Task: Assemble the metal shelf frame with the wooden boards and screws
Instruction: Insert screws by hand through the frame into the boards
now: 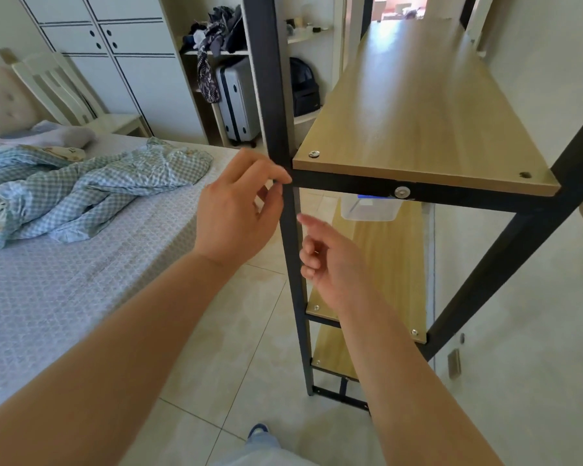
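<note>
- Where the black metal frame (350,183) stands upright on the tiled floor (216,331), the left hand (239,210) meets its near left post (276,105) at the joint with the front crossbar (451,193).
- Left grip: fingertips (281,178) curled and touching the post at that joint; whether they pinch a small part cannot be told.
- Right hand (330,260): just below and right of the left grip, in front of the post. Fingers loosely curled, index finger extended toward the post. Right grip: released, nothing visible in it.
- Upper wooden board (418,105): seated in the frame, directly right of the left grip.
- Screw (314,154): set in the board's near left corner, just right of the left grip.
- Empty hole (525,175): at the board's near right corner, well right of both grips.
- Bolt (402,192): in the front crossbar, right of the left grip and above the right grip.
- Lower boards (384,264): fitted below the upper board, behind the right grip; corner screws visible.
- Clear plastic box (371,208): on the second board, up and right of the right grip.
- Bed (64,280) with crumpled blanket (81,183): left of both grips.
</note>
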